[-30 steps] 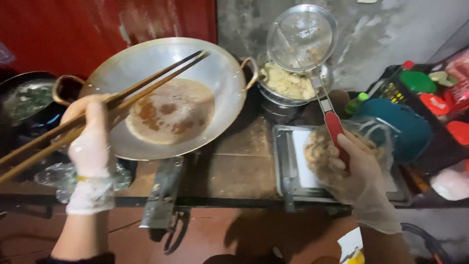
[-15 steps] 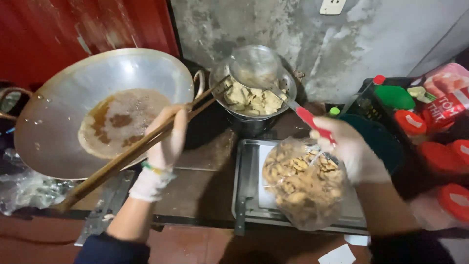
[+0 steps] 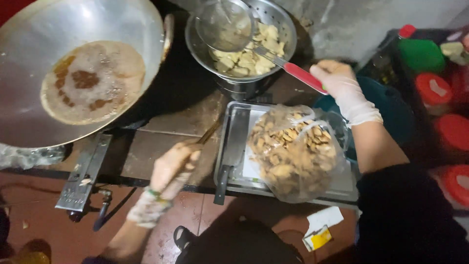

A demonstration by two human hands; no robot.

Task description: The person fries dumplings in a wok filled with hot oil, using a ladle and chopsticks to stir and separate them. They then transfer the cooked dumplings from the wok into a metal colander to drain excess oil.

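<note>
My left hand (image 3: 172, 168), in a thin glove, is closed around wooden chopsticks (image 3: 209, 133) over the dark counter, just left of a metal tray (image 3: 233, 128). My right hand (image 3: 343, 90), also gloved, grips the red handle (image 3: 304, 77) of a wire skimmer. The skimmer's mesh bowl (image 3: 224, 23) hangs over a metal colander (image 3: 281, 22) that holds pale fried pieces (image 3: 246, 61). A clear plastic bag of fried pieces (image 3: 293, 152) lies on the tray below my right hand.
A large metal wok (image 3: 122, 24) with bubbling brown oil (image 3: 93, 80) sits at the left. A cleaver (image 3: 230, 159) lies on the tray's left side. Red-lidded jars (image 3: 453, 132) and a green-lidded container (image 3: 420, 54) crowd the right. Red floor tiles show below.
My left hand has come down from beside the wok to the counter by the tray, chopsticks still in it. The skimmer stays over the colander, and the view has tilted lower.
</note>
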